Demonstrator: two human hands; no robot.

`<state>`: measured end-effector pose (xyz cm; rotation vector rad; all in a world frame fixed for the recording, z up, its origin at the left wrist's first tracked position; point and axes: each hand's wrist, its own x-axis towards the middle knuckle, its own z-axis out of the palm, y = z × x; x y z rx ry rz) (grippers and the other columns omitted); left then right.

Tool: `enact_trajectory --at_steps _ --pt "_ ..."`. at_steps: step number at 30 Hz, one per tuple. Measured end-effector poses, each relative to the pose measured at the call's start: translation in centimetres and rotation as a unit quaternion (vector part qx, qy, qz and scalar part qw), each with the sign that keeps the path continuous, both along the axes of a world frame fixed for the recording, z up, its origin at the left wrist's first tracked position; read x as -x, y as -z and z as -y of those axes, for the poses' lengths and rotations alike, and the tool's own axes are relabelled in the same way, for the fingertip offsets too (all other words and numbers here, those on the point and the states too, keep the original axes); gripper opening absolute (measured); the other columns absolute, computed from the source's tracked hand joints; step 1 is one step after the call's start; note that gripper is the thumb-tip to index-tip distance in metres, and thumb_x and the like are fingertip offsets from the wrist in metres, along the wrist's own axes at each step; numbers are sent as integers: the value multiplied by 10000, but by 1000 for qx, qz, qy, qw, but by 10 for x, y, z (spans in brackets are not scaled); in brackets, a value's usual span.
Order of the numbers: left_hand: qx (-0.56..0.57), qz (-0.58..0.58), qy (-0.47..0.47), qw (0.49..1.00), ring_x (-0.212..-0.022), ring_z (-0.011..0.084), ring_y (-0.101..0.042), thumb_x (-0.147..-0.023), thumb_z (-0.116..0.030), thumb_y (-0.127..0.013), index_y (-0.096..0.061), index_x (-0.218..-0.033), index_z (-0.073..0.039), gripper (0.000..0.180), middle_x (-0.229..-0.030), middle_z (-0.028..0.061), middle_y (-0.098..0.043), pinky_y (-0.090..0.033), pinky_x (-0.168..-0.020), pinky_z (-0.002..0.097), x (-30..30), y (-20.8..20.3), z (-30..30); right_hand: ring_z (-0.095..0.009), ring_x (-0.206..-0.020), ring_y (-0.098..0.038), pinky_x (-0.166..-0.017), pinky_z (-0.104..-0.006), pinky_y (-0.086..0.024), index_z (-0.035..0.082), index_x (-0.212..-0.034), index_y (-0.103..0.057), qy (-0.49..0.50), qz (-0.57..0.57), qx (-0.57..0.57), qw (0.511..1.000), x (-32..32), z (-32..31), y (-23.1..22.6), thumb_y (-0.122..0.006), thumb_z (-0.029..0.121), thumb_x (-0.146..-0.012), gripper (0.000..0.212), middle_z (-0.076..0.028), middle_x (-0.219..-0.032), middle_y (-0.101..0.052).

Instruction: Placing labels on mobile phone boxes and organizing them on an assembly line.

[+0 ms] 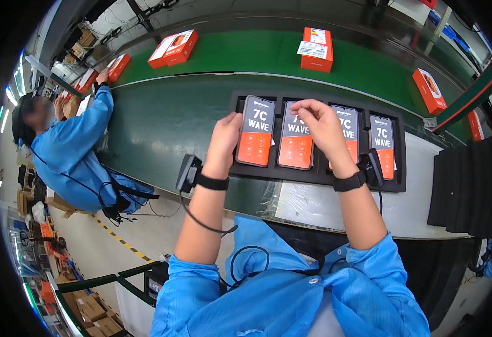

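A black foam tray [319, 175] lies on the bench before me, with several smartphones in a row, their fronts covered by grey-and-orange printed film. My left hand [223, 141] is at the left edge of the leftmost smartphone [255, 132], fingers curled and closed against its side. That phone looks slightly raised above its slot. Over the second smartphone [295, 149] and partly over the third smartphone [349, 126] is my right hand [323, 128], thumb and forefinger brought together near the second one's upper part. Anything in that pinch is too small to make out. The rightmost smartphone [382, 143] rests in its slot untouched.
Beyond the bench runs a green conveyor belt [246, 51] carrying orange-and-white boxes, including one box [316, 59] straight ahead. Stacked black foam trays [462, 185] stand at the right. A co-worker in blue [69, 154] handles boxes at the left. Cables hang from my wrist devices.
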<state>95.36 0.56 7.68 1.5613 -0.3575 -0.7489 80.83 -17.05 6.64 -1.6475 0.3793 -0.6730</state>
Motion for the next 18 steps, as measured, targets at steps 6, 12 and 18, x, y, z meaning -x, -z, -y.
enact_trajectory --at_steps 6,12,18 --pt "8 49 1 999 -877 105 -643 -1043 -250 -435 -617 -1187 63 390 -1016 71 -697 -497 -790 248 38 32 -24 -185 -823 -692 -738 -305 -511 24 -972 -708 46 -63 93 993 -38 15 0 -568 120 -890 189 -100 -896 -729" --pt "122 -14 -95 988 -959 136 -649 -1032 -183 -472 -595 -1214 84 346 -1079 101 -684 -504 -865 271 22 28 -41 -275 -861 -666 -772 -364 -518 44 -921 -710 50 -96 209 972 -68 7 8 -602 138 -854 158 -108 -881 -705" --pt "161 54 -159 973 -1016 172 -659 -1043 -176 -425 -529 -1281 84 367 -1154 126 -661 -522 -917 320 -100 -7 -87 -306 -1193 -453 -1068 -438 -315 9 -1115 -588 -102 -154 525 831 -75 -27 11 -868 268 -557 676 -142 -1187 -518"
